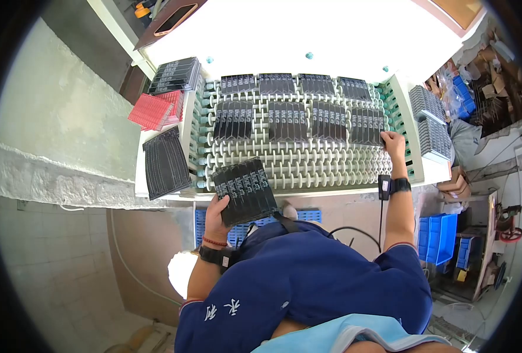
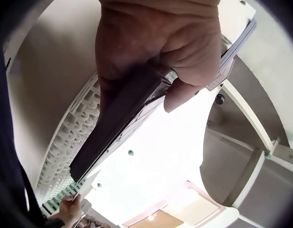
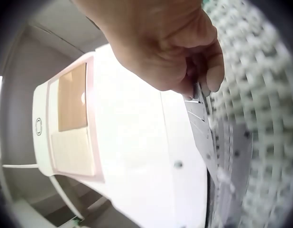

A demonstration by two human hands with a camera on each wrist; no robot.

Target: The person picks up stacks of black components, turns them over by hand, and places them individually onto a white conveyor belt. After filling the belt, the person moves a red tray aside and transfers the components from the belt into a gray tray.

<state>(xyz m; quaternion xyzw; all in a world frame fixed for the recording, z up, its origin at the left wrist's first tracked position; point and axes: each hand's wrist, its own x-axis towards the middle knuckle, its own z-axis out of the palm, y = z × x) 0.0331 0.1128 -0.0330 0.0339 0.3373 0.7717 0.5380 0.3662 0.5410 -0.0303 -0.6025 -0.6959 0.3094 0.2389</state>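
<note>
My left hand (image 1: 215, 219) grips a thick stack of dark printed panels (image 1: 246, 191) in front of my body. In the left wrist view the thumb lies over one face of the stack (image 2: 120, 118), with the other fingers behind it. At the right end of the roller conveyor (image 1: 331, 167), my right hand (image 1: 394, 144) pinches the near right corner of a single dark panel (image 1: 365, 125). The right wrist view shows thumb and fingertips together on the panel's edge (image 3: 199, 130). Other dark panels (image 1: 287, 122) lie in two rows across the white rollers.
Left of the rollers sit more dark panels (image 1: 175, 75), red panels (image 1: 152, 110) and a dark stack (image 1: 165, 162). Grey panel stacks (image 1: 434, 138) stand on the right ledge. A phone (image 1: 175, 19) lies at the back left. Blue crates (image 1: 439, 237) stand low on the right.
</note>
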